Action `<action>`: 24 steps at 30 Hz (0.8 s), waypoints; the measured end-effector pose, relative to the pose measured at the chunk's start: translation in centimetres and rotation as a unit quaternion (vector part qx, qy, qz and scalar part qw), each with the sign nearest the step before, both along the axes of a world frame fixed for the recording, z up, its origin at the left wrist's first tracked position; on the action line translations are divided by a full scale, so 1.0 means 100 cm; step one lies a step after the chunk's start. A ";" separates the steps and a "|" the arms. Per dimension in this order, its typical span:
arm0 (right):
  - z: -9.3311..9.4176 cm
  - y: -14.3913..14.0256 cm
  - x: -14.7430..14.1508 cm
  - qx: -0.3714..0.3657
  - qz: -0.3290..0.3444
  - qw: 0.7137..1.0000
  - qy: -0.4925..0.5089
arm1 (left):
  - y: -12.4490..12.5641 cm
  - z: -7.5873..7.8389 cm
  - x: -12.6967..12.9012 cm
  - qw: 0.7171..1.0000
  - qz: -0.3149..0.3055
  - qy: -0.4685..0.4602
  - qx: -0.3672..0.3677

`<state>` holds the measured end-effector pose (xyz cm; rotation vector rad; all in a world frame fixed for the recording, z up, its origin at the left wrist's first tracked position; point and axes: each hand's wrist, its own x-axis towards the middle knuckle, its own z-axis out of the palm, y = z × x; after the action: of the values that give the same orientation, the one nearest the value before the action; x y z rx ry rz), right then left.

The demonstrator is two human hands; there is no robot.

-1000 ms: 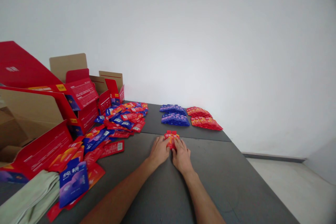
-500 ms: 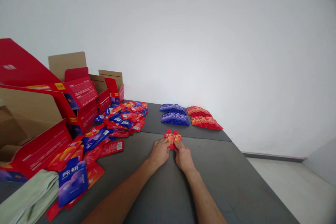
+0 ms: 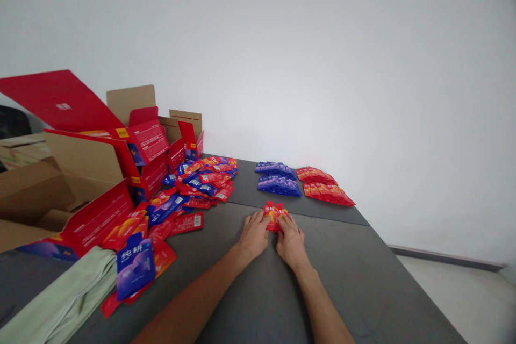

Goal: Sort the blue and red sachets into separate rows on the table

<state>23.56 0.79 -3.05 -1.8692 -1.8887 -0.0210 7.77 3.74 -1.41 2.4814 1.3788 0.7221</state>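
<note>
Side by Side, Colour by Colour

A person's bare left hand (image 3: pixel 253 236) closes its fingers on the left of two small glossy red-and-orange pouches (image 3: pixel 271 210), which lie side by side, seemingly overlapping, on a dark grey tabletop (image 3: pixel 258 301); the bare right hand (image 3: pixel 291 243) closes on their right, how firmly cannot be told. Held from both flanks, tops facing away, the pair is probably being kept even. Beyond, fanned rows of blue-and-purple pouches (image 3: pixel 279 185) and, right of them, fanned rows of red-and-orange pouches (image 3: pixel 327 192) are apparently grouped by colour.

Around them, open red cardboard boxes (image 3: pixel 102 226) crowd the far left, a folded pale green cloth (image 3: pixel 76 290) before the nearest. Beside these spills a jumbled heap of red and blue pouches (image 3: pixel 197 188), taking up tabletop left of the hands. The fingers themselves hide the pair's lower edges.
</note>
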 end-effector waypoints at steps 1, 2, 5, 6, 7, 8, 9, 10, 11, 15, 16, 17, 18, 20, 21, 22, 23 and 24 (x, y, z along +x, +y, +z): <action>0.001 -0.001 -0.004 0.009 0.006 1.000 -0.003 | -0.002 0.001 -0.006 1.000 0.017 0.011 0.005; 0.001 -0.003 -0.009 0.017 0.017 1.000 -0.005 | -0.004 0.002 -0.012 0.999 0.037 0.023 0.010; 0.002 -0.008 -0.027 0.037 0.062 0.997 -0.004 | -0.010 0.003 -0.035 0.991 0.115 0.061 0.023; 0.003 -0.010 -0.033 0.044 0.077 0.996 -0.001 | -0.012 0.003 -0.043 0.986 0.146 0.074 0.027; 0.003 -0.012 -0.040 0.052 0.091 0.994 0.003 | -0.013 0.004 -0.051 0.979 0.181 0.087 0.033; 0.003 -0.014 -0.045 0.057 0.105 0.993 0.008 | -0.014 0.004 -0.060 0.970 0.217 0.097 0.040; 0.004 -0.016 -0.050 0.062 0.115 0.991 0.014 | -0.014 0.005 -0.067 0.960 0.254 0.106 0.047; 0.005 -0.018 -0.054 0.064 0.124 0.990 0.019 | -0.014 0.005 -0.075 0.949 0.290 0.113 0.050; 0.005 -0.019 -0.057 0.064 0.131 0.989 0.022 | -0.014 0.005 -0.081 0.938 0.321 0.118 0.049; 0.006 -0.021 -0.059 0.060 0.135 0.988 0.035 | -0.010 0.002 -0.095 0.912 0.391 0.126 0.007; 0.006 -0.021 -0.058 0.060 0.132 0.989 0.039 | -0.010 0.000 -0.095 0.910 0.396 0.126 -0.002; 0.006 -0.021 -0.058 0.058 0.130 0.989 0.044 | -0.009 -0.001 -0.093 0.910 0.395 0.125 -0.007; 0.006 -0.020 -0.057 0.056 0.127 0.989 0.048 | -0.010 -0.003 -0.091 0.914 0.387 0.123 -0.006; 0.006 -0.020 -0.056 0.051 0.125 0.989 0.055 | -0.012 -0.005 -0.084 0.929 0.352 0.116 0.005; 0.006 -0.020 -0.056 0.048 0.126 0.989 0.057 | -0.014 -0.005 -0.079 0.939 0.326 0.110 0.010; 0.006 -0.021 -0.056 0.046 0.127 0.989 0.058 | -0.015 -0.005 -0.075 0.950 0.296 0.102 0.014; 0.007 -0.021 -0.056 0.046 0.128 0.989 0.059 | -0.016 -0.005 -0.070 0.959 0.266 0.093 0.016; 0.008 -0.021 -0.056 0.045 0.129 0.989 0.059 | -0.017 -0.005 -0.066 0.968 0.236 0.082 0.019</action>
<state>17.95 -1.33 -2.27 -1.5226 -1.9967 0.0872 1.18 2.00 -1.94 2.2989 2.0728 0.6374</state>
